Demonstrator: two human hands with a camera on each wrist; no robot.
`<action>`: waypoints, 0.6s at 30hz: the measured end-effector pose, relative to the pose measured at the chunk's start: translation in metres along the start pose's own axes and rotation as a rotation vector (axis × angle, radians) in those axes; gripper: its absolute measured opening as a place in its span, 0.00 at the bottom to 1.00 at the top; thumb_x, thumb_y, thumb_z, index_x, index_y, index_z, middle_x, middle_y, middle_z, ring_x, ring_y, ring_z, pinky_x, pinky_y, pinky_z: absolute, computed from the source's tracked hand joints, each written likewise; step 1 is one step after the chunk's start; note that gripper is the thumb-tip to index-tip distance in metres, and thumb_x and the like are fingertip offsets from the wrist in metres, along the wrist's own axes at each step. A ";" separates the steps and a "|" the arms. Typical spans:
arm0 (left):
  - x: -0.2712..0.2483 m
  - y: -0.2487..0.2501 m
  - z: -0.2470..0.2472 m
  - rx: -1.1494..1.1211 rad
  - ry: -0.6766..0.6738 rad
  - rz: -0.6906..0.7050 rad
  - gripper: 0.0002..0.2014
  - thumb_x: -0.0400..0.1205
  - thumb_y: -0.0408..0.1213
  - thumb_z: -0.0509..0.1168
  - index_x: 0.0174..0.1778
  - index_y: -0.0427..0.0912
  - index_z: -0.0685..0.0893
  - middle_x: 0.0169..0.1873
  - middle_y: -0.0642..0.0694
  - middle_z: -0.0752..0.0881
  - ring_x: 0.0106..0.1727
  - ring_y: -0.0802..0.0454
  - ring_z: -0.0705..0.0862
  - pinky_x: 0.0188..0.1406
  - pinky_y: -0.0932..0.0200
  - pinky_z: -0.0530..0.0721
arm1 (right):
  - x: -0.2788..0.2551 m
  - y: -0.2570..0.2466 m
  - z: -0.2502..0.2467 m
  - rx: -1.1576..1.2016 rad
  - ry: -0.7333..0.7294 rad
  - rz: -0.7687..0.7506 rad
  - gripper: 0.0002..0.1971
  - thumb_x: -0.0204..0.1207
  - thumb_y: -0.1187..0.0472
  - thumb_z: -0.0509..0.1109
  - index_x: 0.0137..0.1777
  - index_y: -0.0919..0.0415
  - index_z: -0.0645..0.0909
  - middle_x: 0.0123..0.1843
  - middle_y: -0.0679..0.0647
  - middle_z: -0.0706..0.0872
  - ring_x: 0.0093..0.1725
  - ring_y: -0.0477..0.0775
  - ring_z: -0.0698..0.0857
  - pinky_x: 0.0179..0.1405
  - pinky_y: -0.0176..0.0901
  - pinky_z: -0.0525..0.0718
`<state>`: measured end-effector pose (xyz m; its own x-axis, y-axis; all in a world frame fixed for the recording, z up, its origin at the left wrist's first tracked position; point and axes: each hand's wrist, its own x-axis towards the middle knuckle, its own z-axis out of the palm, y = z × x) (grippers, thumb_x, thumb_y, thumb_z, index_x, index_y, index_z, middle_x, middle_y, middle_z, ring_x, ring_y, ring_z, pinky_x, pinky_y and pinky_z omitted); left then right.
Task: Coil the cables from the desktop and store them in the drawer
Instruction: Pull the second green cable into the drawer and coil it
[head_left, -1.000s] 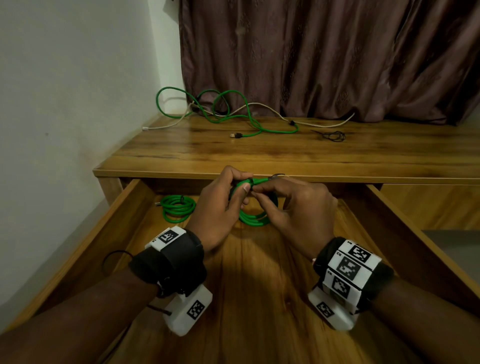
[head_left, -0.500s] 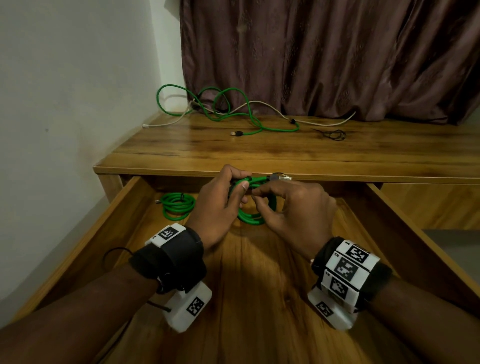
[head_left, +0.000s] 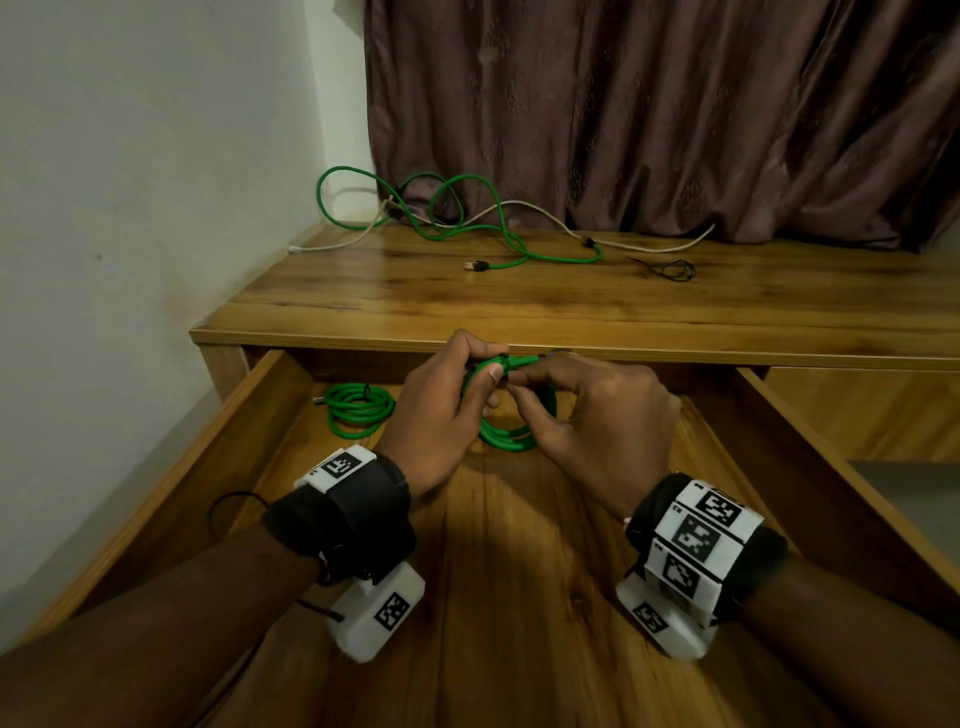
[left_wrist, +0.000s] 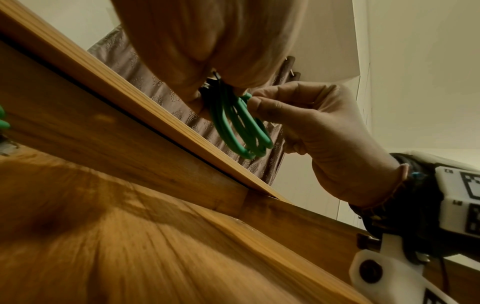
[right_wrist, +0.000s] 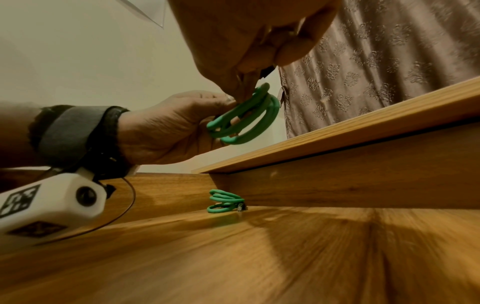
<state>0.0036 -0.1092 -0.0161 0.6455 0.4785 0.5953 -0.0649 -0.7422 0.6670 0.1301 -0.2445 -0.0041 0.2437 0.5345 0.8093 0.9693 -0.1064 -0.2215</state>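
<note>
Both my hands hold one green cable coil (head_left: 506, 436) in the air above the open wooden drawer (head_left: 519, 571), just below the desktop's front edge. My left hand (head_left: 441, 410) grips the coil's top with thumb and fingers; in the right wrist view the coil (right_wrist: 244, 119) hangs from it. My right hand (head_left: 587, 410) pinches the same spot, where a thin black tie seems to wrap the loops (left_wrist: 241, 127). A second coiled green cable (head_left: 358, 410) lies in the drawer's far left corner. A loose green cable (head_left: 467, 218) and a white cable (head_left: 545, 213) sprawl on the desktop.
A small black tie or wire (head_left: 670, 270) lies on the desktop (head_left: 519, 296) at the right. A brown curtain (head_left: 675, 114) hangs behind the desk, and a pale wall (head_left: 130, 208) stands at the left. The drawer's side walls (head_left: 208, 467) flank my forearms.
My hands stayed at nearly the same place with the coil. The fingers shifted slightly around the top of the loops.
</note>
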 end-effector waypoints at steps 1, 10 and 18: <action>0.000 0.000 0.000 -0.001 -0.001 0.003 0.09 0.92 0.35 0.63 0.66 0.38 0.81 0.46 0.60 0.84 0.40 0.62 0.87 0.42 0.72 0.81 | 0.000 0.000 0.000 -0.003 -0.007 0.001 0.07 0.80 0.44 0.76 0.53 0.42 0.93 0.46 0.38 0.93 0.42 0.38 0.90 0.26 0.39 0.83; 0.000 0.000 0.000 0.023 0.001 0.051 0.05 0.92 0.35 0.63 0.62 0.41 0.81 0.56 0.53 0.88 0.43 0.54 0.90 0.45 0.51 0.90 | 0.000 0.000 0.000 -0.008 0.019 0.036 0.07 0.79 0.45 0.78 0.53 0.42 0.93 0.46 0.37 0.94 0.43 0.37 0.91 0.27 0.36 0.83; 0.000 0.002 -0.003 0.046 0.006 0.097 0.06 0.91 0.34 0.64 0.62 0.41 0.83 0.50 0.54 0.88 0.44 0.51 0.90 0.46 0.50 0.88 | -0.002 0.001 0.005 0.042 0.042 0.084 0.07 0.78 0.45 0.78 0.52 0.42 0.93 0.46 0.38 0.94 0.45 0.38 0.91 0.28 0.45 0.88</action>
<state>0.0008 -0.1092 -0.0136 0.6334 0.4059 0.6588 -0.0919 -0.8059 0.5849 0.1305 -0.2413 -0.0082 0.3258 0.4893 0.8090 0.9435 -0.1132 -0.3115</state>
